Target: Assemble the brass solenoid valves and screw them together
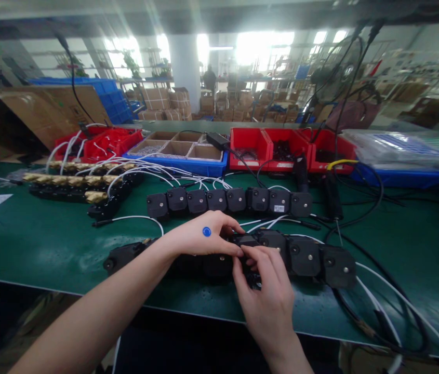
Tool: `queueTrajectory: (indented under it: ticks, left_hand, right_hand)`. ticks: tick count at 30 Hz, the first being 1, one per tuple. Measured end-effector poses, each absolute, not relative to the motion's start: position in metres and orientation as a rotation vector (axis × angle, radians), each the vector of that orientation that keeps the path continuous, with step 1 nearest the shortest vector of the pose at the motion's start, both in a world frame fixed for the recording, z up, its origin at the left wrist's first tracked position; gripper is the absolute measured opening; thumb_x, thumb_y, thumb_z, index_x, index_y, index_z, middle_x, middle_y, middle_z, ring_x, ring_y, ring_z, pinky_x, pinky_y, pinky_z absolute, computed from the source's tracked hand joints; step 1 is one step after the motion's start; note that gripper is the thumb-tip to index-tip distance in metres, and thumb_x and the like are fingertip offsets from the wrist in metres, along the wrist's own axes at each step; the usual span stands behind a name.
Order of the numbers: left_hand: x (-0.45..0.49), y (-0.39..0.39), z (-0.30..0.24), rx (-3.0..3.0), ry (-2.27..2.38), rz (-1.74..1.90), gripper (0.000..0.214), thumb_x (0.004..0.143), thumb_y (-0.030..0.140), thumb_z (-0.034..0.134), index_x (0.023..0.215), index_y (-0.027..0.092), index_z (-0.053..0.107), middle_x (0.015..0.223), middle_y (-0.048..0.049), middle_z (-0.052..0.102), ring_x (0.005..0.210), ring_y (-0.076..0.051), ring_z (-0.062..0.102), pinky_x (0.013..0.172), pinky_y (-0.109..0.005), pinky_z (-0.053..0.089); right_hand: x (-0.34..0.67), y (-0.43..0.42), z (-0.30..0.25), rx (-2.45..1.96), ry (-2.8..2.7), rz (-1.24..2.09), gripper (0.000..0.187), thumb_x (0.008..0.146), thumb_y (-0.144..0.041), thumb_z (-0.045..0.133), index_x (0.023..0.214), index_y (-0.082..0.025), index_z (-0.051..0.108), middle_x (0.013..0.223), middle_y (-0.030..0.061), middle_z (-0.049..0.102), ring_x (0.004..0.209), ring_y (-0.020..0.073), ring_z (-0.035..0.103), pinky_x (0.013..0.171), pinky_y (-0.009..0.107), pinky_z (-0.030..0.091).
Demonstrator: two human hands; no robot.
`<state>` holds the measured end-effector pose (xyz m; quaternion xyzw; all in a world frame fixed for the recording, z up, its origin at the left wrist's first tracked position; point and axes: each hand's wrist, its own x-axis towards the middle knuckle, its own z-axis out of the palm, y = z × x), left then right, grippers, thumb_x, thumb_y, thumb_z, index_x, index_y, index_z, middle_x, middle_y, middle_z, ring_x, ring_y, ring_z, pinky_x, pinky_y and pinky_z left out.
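My left hand [209, 236], with a blue dot on its back, reaches over the front row of black box-shaped housings. Its thumb and fingers close around a black housing [248, 239] near the middle of that row. From the near side, my right hand [268, 283] pinches at the same housing, its fingertips meeting my left thumb. My fingers hide most of this part. To the right in the row stand more black housings [304, 257], each with a bright screw head. Another black housing [123, 257] lies at the row's left end, partly behind my left forearm.
Behind is a second row of black housings [217, 200] with white cables. Brass-fitted black assemblies [75, 181] lie at left. Red bins [248, 163], a blue divided tray [203, 167] and a bagged stack [398, 148] line the back. A black-handled tool [333, 200] and cables occupy the right.
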<state>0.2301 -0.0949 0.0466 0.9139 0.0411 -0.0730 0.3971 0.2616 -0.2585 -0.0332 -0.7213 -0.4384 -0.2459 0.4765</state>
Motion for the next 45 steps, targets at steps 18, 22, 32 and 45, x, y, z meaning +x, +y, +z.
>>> queueTrajectory:
  ticks: [18, 22, 32, 45]
  left_hand:
    - [0.232, -0.097, 0.045, 2.365, 0.120, -0.173, 0.043, 0.073, 0.031, 0.074, 0.111, 0.012, 0.070, 0.099, -0.0079, 0.072, 0.087, -0.022, 0.066, 0.077, -0.029, 0.049]
    - [0.231, -0.095, 0.043, 2.336, 0.119, -0.164, 0.043, 0.072, 0.033, 0.074, 0.110, 0.013, 0.070, 0.100, -0.0081, 0.072, 0.088, -0.023, 0.066, 0.080, -0.030, 0.050]
    - [0.232, -0.093, 0.043, 2.330, 0.167, -0.196, 0.053, 0.073, 0.047, 0.072, 0.116, 0.015, 0.067, 0.115, -0.0071, 0.070, 0.103, -0.024, 0.064, 0.091, -0.030, 0.049]
    - [0.236, -0.091, 0.044, 2.366, 0.184, -0.186, 0.049, 0.072, 0.049, 0.071, 0.114, 0.024, 0.068, 0.117, -0.0026, 0.070, 0.108, -0.027, 0.063, 0.097, -0.034, 0.049]
  right_hand:
    - [0.261, -0.254, -0.040, -1.722, -1.033, -0.655, 0.003, 0.089, -0.012, 0.059, 0.091, -0.010, 0.058, 0.085, 0.0047, 0.052, 0.078, 0.0066, 0.048, 0.071, 0.018, 0.044]
    - [0.267, -0.267, -0.028, -1.717, -1.061, -0.555, 0.007, 0.091, -0.015, 0.058, 0.096, -0.011, 0.059, 0.088, 0.0040, 0.054, 0.077, 0.0057, 0.051, 0.071, 0.016, 0.046]
    - [0.239, -0.302, -0.054, -1.906, -1.167, -0.373, 0.023, 0.097, -0.014, 0.040, 0.108, -0.015, 0.061, 0.100, 0.0049, 0.056, 0.091, 0.0105, 0.052, 0.082, 0.022, 0.048]
    - [0.239, -0.287, -0.071, -2.001, -1.363, -0.433, 0.019, 0.087, -0.006, 0.042, 0.095, -0.012, 0.058, 0.093, 0.0069, 0.052, 0.085, 0.0160, 0.044, 0.071, 0.028, 0.045]
